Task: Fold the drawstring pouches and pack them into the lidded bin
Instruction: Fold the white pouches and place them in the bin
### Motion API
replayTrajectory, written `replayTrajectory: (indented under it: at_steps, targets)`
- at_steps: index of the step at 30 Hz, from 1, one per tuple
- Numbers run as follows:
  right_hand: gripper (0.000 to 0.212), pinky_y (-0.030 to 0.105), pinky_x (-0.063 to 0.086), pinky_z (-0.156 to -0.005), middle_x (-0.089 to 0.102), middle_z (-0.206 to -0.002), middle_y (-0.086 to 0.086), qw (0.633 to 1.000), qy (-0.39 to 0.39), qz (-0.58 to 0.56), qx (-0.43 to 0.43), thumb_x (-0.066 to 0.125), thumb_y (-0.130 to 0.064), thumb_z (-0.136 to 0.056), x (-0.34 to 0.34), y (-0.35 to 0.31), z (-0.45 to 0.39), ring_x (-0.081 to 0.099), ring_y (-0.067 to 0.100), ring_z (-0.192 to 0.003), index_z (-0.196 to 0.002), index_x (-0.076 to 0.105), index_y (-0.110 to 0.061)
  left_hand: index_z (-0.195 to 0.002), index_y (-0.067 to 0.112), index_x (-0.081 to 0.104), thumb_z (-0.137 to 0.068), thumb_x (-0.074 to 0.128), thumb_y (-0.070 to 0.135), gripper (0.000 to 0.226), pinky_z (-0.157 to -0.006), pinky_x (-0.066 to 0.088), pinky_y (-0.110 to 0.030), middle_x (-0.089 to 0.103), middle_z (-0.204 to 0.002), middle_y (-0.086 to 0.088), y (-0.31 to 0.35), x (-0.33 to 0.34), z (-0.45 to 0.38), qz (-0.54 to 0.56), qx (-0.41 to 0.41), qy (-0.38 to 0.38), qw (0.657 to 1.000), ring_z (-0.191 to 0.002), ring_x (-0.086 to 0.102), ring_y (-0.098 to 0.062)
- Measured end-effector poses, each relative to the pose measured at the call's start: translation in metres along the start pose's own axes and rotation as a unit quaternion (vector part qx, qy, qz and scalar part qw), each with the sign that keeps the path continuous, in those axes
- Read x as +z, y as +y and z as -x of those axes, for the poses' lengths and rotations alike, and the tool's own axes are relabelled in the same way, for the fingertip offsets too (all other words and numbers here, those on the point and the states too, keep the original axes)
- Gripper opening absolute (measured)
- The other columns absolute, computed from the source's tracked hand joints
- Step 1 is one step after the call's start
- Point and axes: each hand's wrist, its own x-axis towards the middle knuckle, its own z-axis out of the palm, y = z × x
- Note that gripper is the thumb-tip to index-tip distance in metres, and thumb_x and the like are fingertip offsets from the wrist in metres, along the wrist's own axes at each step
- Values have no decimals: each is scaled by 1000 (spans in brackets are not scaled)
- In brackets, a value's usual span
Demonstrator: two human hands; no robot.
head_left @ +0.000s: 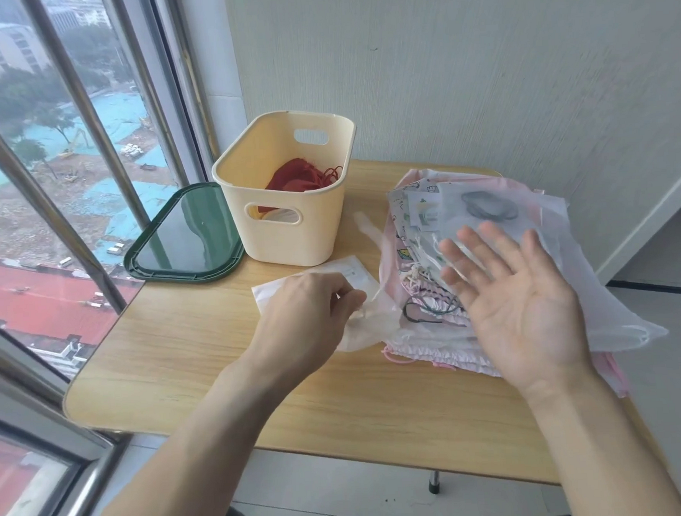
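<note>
Right now my left hand point(310, 311) pinches a sheer white pouch point(352, 281) flat on the table point(200, 346) to fold it; my right hand point(509, 299) hovers open and empty over the pouch pile point(434, 324). Beyond, the cream bin point(287, 189) stands uncovered, its green lid point(186, 235) beside it, a red pouch point(298, 176) inside.

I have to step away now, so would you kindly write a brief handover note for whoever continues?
Left hand: pinching a white pouch flat on the table.
Right hand: open, empty, above the pouch pile.
Cream bin: open, red pouch inside; green lid lies left of it.
Left: fold the white pouch, pack the pile, fit the lid.
</note>
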Motion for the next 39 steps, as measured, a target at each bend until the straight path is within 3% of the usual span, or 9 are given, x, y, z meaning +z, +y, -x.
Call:
replayTrajectory:
  at_steps: [2, 5, 9, 13, 19, 30, 34, 36, 39]
  targets:
    - [38, 36, 53, -98, 54, -142, 5, 985, 4, 148, -84, 52, -18, -104, -5, 2, 0, 64, 23, -122, -142, 47, -17, -83, 15, 71, -98, 58, 33, 28, -70, 51, -36, 70, -75, 5, -1, 1, -1, 9, -4, -10, 1000, -72, 62, -12]
    - [44, 25, 49, -101, 63, -131, -4, 883, -95, 414, -201, 59, 2, -97, -6, 14, 8, 61, 13, -124, -132, 56, -24, -83, 15, 69, -99, 55, 34, 29, -73, 52, -40, 71, -81, 3, 2, 1, 0, 18, 0, -25, 1000, -78, 64, -15]
    - [35, 16, 52, -92, 67, -124, -12, 809, -212, 533, -130, 64, -10, -97, -3, 34, 15, 59, 2, -118, -128, 65, -25, -83, 16, 69, -99, 55, 34, 28, -62, 43, -18, 65, -73, 13, 8, -2, 5, 31, 47, -68, 996, -72, 59, -1]
    - [30, 42, 59, -87, 71, -105, -16, 808, -219, 544, -50, 71, -25, -94, -3, 41, 13, 64, 7, -111, -123, 69, -32, -79, 15, 67, -99, 56, 34, 30, -55, 37, -14, 56, -58, 15, 6, -3, 7, 37, 63, -77, 994, -62, 53, 1]
    - [2, 13, 49, -74, 70, -86, -13, 790, -180, 574, -118, 77, -25, -88, -4, 33, 10, 66, 5, -88, -87, 78, -26, -69, 22, 60, -94, 62, 40, 31, -49, 32, -22, 50, -54, 7, -7, -15, 5, 38, 48, -94, 994, -52, 42, -9]
    - [12, 10, 46, -69, 71, -79, -13, 795, -183, 576, -49, 72, -16, -91, -8, 20, 2, 65, -1, -76, -80, 72, -22, -70, 16, 66, -93, 65, 40, 33, -49, 35, -19, 57, -55, 4, -18, -30, -1, -24, 7, -81, 996, -52, 48, -8]
    - [12, 11, 48, -71, 72, -83, -15, 778, -186, 599, -42, 70, -20, -93, -12, 20, 1, 67, 0, -81, -82, 72, -24, -71, 20, 66, -95, 56, 47, 37, -71, 37, -25, 61, -78, 7, -20, -27, 1, -48, 34, -75, 995, -87, 49, -12]
    - [12, 11, 48, -66, 72, -82, -12, 775, -185, 603, -42, 70, -19, -93, -11, 23, 4, 67, 1, -79, -82, 71, -23, -69, 22, 64, -95, 52, 49, 40, -77, 37, -27, 62, -83, 8, -15, -25, 3, 6, 34, -76, 997, -93, 49, -8]
    - [11, 15, 50, -71, 71, -84, -8, 758, -184, 624, -49, 69, -20, -93, -8, 28, 6, 66, 4, -78, -83, 71, -23, -72, 16, 69, -98, 50, 49, 46, -72, 46, -22, 68, -75, 8, -2, -22, 4, 130, 5, -93, 987, -78, 61, -2]
